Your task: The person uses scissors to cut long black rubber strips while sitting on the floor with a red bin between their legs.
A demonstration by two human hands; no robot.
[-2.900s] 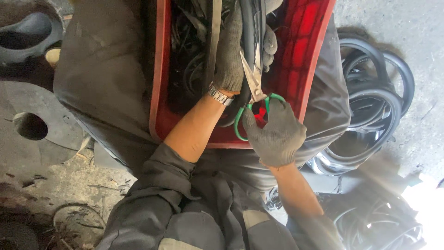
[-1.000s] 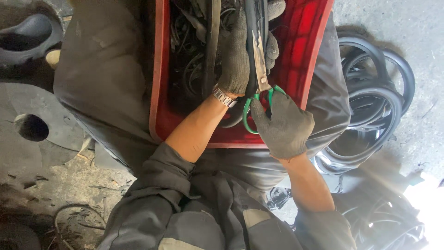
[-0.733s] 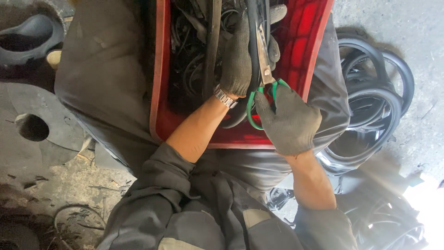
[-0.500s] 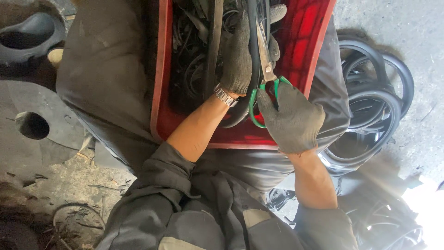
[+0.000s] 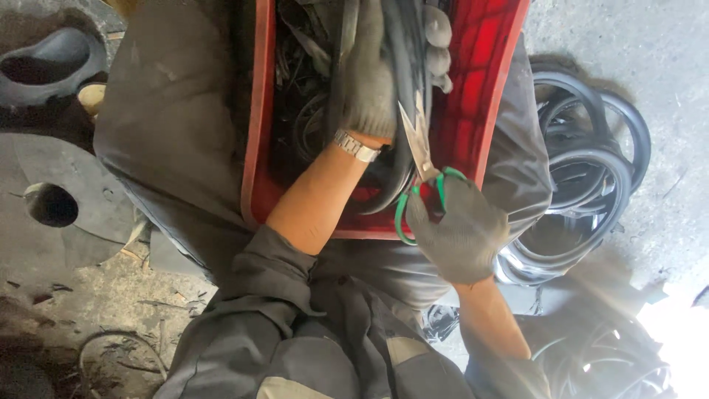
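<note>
Left hand (image 5: pixel 365 85) in a grey knit glove, fingers wrapped tight around a bundle of black rubber strips (image 5: pixel 402 111), thumb side toward the wrist, silver metal wristwatch (image 5: pixel 356 146) just behind the glove cuff. Bundle ran from beyond the fingertips down past the palm and curved out below the watch. Right hand (image 5: pixel 461 233) in a matching grey knit glove, fingers threaded through the green plastic loops of steel-bladed scissors (image 5: pixel 417 159) and clamped on them. Blades pointed up from the right fingers toward the left palm, slightly parted, tips touching or just beside the rubber bundle right under the left fingers; exact contact impossible to tell. Both hands worked over a red plastic crate (image 5: pixel 480 89) resting on the lap, filled with dark rubber scraps under and beyond the left fingers. Black rubber rings (image 5: pixel 583 170) stacked on the concrete floor, well off to the outer side of the right fingers. Grey work clothing below both wrists.
</note>
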